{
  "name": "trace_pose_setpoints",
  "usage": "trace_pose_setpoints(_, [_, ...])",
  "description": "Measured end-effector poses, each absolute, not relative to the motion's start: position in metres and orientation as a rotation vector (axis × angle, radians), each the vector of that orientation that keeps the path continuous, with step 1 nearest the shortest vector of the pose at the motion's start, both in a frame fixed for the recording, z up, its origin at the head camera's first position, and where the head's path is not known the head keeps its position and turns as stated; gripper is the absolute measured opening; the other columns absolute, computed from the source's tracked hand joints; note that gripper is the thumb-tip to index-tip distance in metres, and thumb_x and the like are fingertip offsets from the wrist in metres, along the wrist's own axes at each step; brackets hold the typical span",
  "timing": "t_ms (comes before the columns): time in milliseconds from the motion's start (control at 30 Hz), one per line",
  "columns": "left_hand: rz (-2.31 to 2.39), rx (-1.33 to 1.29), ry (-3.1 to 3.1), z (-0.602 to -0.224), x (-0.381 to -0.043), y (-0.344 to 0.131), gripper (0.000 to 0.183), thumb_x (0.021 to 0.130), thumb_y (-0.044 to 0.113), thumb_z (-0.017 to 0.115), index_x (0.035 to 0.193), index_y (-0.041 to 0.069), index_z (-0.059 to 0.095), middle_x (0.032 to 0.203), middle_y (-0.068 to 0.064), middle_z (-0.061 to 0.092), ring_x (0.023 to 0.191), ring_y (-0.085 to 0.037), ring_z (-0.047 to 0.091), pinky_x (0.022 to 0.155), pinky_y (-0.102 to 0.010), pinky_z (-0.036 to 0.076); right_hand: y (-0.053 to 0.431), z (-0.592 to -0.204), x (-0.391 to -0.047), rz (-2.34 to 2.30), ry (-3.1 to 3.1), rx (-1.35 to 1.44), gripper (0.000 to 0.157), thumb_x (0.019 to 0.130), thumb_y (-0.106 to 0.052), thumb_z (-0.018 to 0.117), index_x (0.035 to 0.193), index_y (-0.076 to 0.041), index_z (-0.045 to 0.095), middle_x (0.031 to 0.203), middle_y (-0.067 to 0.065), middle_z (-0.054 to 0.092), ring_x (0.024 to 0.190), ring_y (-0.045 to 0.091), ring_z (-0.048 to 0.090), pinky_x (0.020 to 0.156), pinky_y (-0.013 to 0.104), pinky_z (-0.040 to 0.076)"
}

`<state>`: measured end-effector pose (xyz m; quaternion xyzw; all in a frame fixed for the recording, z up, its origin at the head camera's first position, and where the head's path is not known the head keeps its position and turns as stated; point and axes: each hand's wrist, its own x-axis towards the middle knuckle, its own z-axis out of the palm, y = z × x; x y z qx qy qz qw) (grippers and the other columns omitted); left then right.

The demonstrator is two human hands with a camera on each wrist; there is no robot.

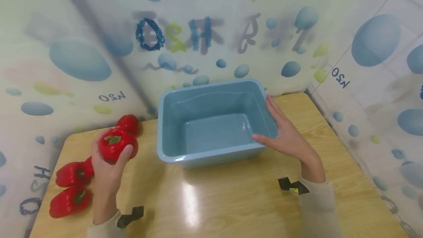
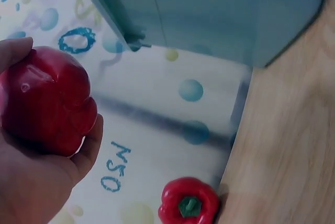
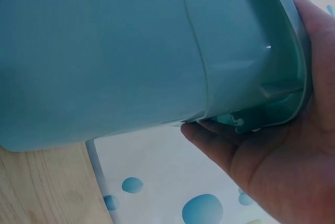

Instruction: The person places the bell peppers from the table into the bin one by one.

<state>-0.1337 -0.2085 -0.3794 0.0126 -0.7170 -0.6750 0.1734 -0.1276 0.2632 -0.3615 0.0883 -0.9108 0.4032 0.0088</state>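
My left hand (image 1: 107,173) grips a red bell pepper (image 1: 114,150), its green stem facing up, left of the light blue plastic basin (image 1: 211,153). In the left wrist view, thumb and fingers curl round the glossy pepper (image 2: 49,101) beside the basin's outer wall (image 2: 209,14). My right hand (image 1: 289,135) holds the basin at its right end, thumb over the near rim. The right wrist view shows its fingers (image 3: 209,143) tucked under the rim (image 3: 301,51). Nothing lies on the visible basin floor.
Another red pepper (image 1: 128,123) stands at the table's back edge. More red peppers (image 1: 70,201) lie at the left, partly hidden by the left forearm. The wooden table (image 1: 231,201) meets a patterned wall covering (image 1: 211,58) behind the basin and at both sides.
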Motion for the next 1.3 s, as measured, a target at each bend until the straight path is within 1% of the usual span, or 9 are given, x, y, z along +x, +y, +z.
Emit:
trace_pose_setpoints(167, [-1.972, 0.016, -2.021, -0.376, -0.134, -0.200, 0.070, 0.084, -0.004, 0.070, 0.146, 0.013, 0.042, 0.143, 0.000, 0.051, 0.133, -0.018, 0.045, 0.085, -0.013, 0.056, 0.262, -0.360, -0.128, 1.274, -2.853, 0.254, 0.110, 0.083, -0.042, 0.080, 0.162, -0.028, 0.006, 0.170, -0.017, -0.004, 0.161, 0.022, 0.002, 0.123, 0.069, 0.018])
trace_pose_setpoints(367, [-2.003, -0.024, -1.993, -0.373, -0.132, -0.189, 0.068, 0.084, -0.005, 0.068, 0.145, 0.014, 0.043, 0.144, -0.002, 0.051, 0.132, -0.020, 0.047, 0.087, -0.014, 0.056, 0.262, -0.360, -0.127, 1.267, -2.849, 0.263, 0.109, 0.084, -0.040, 0.080, 0.163, -0.025, 0.006, 0.170, -0.016, -0.003, 0.161, 0.024, 0.003, 0.122, 0.070, 0.018])
trace_pose_setpoints(633, [-1.952, -0.073, -1.979, -0.369, -0.134, -0.182, 0.070, 0.081, -0.006, 0.070, 0.144, 0.010, 0.045, 0.144, -0.004, 0.052, 0.131, -0.020, 0.049, 0.087, -0.014, 0.056, 0.263, -0.363, -0.128, 1.289, -2.845, 0.266, 0.109, 0.083, -0.041, 0.079, 0.163, -0.026, 0.006, 0.170, -0.016, -0.002, 0.161, 0.023, 0.003, 0.123, 0.068, 0.017])
trace_pose_setpoints(867, [-1.968, -0.149, -1.949, -0.362, -0.135, -0.175, 0.073, 0.079, -0.008, 0.072, 0.144, 0.009, 0.043, 0.147, -0.008, 0.050, 0.134, -0.022, 0.048, 0.090, -0.016, 0.057, 0.263, -0.363, -0.130, 1.271, -2.835, 0.274, 0.109, 0.083, -0.041, 0.079, 0.163, -0.027, 0.007, 0.170, -0.015, -0.002, 0.161, 0.023, 0.003, 0.123, 0.069, 0.018])
trace_pose_setpoints(933, [-1.969, -0.170, -1.954, -0.360, -0.133, -0.173, 0.074, 0.079, -0.010, 0.071, 0.144, 0.008, 0.042, 0.147, -0.009, 0.050, 0.134, -0.023, 0.048, 0.091, -0.016, 0.057, 0.263, -0.362, -0.130, 1.268, -2.836, 0.269, 0.109, 0.083, -0.041, 0.080, 0.163, -0.027, 0.007, 0.170, -0.015, -0.002, 0.161, 0.023, 0.003, 0.122, 0.069, 0.018])
trace_pose_setpoints(1133, [-1.961, -0.172, -1.966, -0.358, -0.130, -0.171, 0.074, 0.078, -0.010, 0.069, 0.144, 0.012, 0.045, 0.147, -0.009, 0.050, 0.135, -0.025, 0.047, 0.092, -0.017, 0.057, 0.263, -0.362, -0.129, 1.279, -2.832, 0.266, 0.110, 0.082, -0.040, 0.081, 0.163, -0.025, 0.007, 0.171, -0.014, -0.001, 0.161, 0.023, 0.003, 0.122, 0.070, 0.017])
trace_pose_setpoints(1300, [-1.968, -0.166, -1.935, -0.356, -0.128, -0.172, 0.073, 0.079, -0.011, 0.067, 0.145, 0.010, 0.044, 0.147, -0.010, 0.050, 0.135, -0.023, 0.047, 0.090, -0.016, 0.057, 0.262, -0.362, -0.130, 1.290, -2.831, 0.274, 0.110, 0.082, -0.038, 0.081, 0.163, -0.025, 0.007, 0.171, -0.014, -0.002, 0.161, 0.024, 0.003, 0.122, 0.070, 0.017])
